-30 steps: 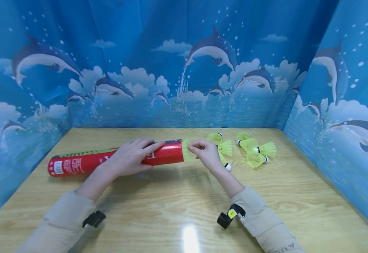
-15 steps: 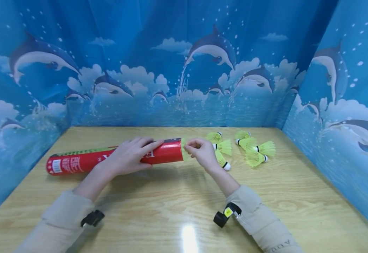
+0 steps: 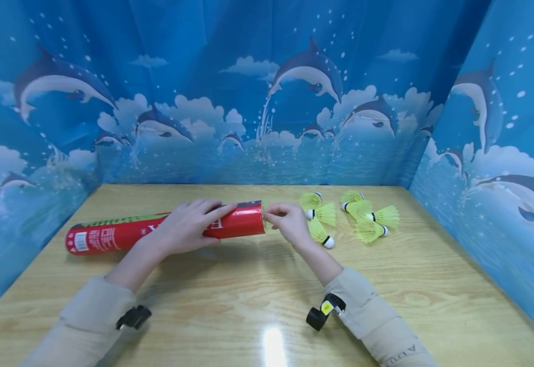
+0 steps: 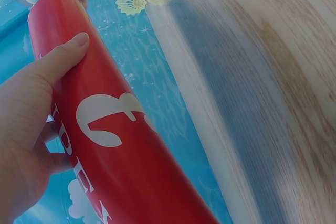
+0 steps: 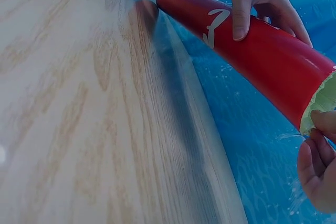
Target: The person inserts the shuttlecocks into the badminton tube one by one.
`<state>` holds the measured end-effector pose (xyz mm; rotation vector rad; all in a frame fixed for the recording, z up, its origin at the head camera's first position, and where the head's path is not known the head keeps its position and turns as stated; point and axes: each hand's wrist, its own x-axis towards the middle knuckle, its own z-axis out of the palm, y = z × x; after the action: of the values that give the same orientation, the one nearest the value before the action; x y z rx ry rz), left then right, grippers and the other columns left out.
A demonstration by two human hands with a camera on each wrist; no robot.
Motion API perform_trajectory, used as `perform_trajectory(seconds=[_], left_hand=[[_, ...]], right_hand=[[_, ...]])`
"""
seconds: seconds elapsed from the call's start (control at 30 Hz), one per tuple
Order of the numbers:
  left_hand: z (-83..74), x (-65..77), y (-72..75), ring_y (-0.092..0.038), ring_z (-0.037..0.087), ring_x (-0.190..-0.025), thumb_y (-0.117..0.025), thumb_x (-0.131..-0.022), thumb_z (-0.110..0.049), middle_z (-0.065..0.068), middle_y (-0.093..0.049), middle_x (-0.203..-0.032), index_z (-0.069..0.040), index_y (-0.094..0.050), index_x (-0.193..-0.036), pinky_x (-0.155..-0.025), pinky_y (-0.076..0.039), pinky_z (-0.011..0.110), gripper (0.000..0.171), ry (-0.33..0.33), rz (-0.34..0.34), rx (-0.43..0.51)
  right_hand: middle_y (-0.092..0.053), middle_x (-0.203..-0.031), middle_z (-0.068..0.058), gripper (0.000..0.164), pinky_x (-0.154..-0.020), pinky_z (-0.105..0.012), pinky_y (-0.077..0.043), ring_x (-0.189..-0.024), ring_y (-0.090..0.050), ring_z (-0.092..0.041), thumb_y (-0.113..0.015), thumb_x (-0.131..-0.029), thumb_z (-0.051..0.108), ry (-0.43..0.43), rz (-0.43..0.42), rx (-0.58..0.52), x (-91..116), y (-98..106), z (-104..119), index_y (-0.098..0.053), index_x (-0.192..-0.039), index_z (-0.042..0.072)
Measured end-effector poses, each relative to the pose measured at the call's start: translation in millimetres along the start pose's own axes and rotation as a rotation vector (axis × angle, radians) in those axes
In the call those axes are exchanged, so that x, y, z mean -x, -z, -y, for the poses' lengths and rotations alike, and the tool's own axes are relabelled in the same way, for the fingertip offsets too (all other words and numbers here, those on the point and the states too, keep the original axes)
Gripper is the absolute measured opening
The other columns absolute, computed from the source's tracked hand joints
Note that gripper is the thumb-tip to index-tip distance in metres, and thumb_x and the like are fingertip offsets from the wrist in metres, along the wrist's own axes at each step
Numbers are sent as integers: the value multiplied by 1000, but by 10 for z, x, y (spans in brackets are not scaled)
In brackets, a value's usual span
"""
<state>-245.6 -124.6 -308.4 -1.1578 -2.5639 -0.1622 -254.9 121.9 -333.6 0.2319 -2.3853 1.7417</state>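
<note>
Currently, the left hand (image 3: 188,227) curls round a red tube (image 3: 244,220), its thumb on the near side and its other fingers over the top and far side. The tube lies slantwise under these fingers; its closed end, far to their left, is low at the tabletop (image 3: 230,295), while its open mouth, just to their right, is raised above it. At that mouth, the right hand (image 3: 288,224) has its thumb and index finger pinched together on the skirt edge of a yellow-green shuttlecock (image 5: 321,98), whose skirt shows just inside the rim. The cork end is hidden in the tube.

Just to the right of the right fingers, 3 loose shuttlecocks (image 3: 324,214) lie on the tabletop, and farther right 4 more shuttlecocks (image 3: 370,232) lie in a cluster. Below the fingers, each arm wears a pale sleeve (image 3: 363,311) with a small black camera (image 3: 317,318) at the wrist. Beyond the fingers hangs a blue curtain (image 3: 230,76) printed with dolphins and clouds.
</note>
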Motion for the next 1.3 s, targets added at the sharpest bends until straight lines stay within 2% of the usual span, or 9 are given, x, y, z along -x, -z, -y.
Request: perform_trajectory(seconds=[0.33, 0.57, 0.73, 0.87, 1.03, 1.3], left_hand=[[9, 0, -11, -48, 30, -112, -87, -61, -26, 12, -51, -127, -21, -37, -143, -85, -46, 53, 96, 0, 0, -4], [8, 13, -28, -48, 30, -112, -87, -62, -26, 12, -51, -127, -22, -38, -142, -85, -45, 53, 95, 2, 3, 0], [11, 9, -24, -48, 30, -113, -87, -61, -25, 12, -51, -127, -23, -37, -143, -85, -45, 54, 96, 9, 5, 12], [9, 4, -16, -47, 30, -113, -87, -61, -25, 12, -50, -128, -23, -36, -143, -86, -45, 54, 97, 15, 9, 11], [4, 1, -17, -48, 29, -113, -88, -61, -26, 12, -50, -128, -23, -36, -143, -85, -45, 53, 97, 9, 3, 2], [7, -2, -21, -47, 29, -114, -88, -60, -27, 11, -50, -128, -22, -36, -143, -85, -46, 52, 98, 12, 8, -1]], right_hand=[[-69, -85, -13, 10, -61, -28, -53, -70, -62, -18, -69, -80, 3, -16, -20, 43, -21, -44, -27, -72, -88, -4], [-69, -85, -15, 10, -61, -29, -53, -70, -63, -17, -68, -80, 1, -10, -17, 70, -28, -70, -28, -71, -87, -5], [-69, -86, -15, 12, -62, -31, -54, -71, -63, -21, -67, -81, 2, -19, -13, 55, -28, -67, -34, -71, -91, -5], [-69, -85, -14, 14, -61, -31, -54, -70, -61, -20, -67, -82, 2, -4, -9, 40, -28, -55, -38, -70, -93, -5], [-67, -86, -11, 17, -62, -29, -53, -73, -59, -15, -66, -85, 7, -33, -6, 25, -23, 10, -39, -69, -99, -2], [-67, -91, -11, 25, -65, -29, -52, -81, -61, -18, -66, -86, 14, -52, 10, 58, -43, 258, -36, -66, -105, -2]])
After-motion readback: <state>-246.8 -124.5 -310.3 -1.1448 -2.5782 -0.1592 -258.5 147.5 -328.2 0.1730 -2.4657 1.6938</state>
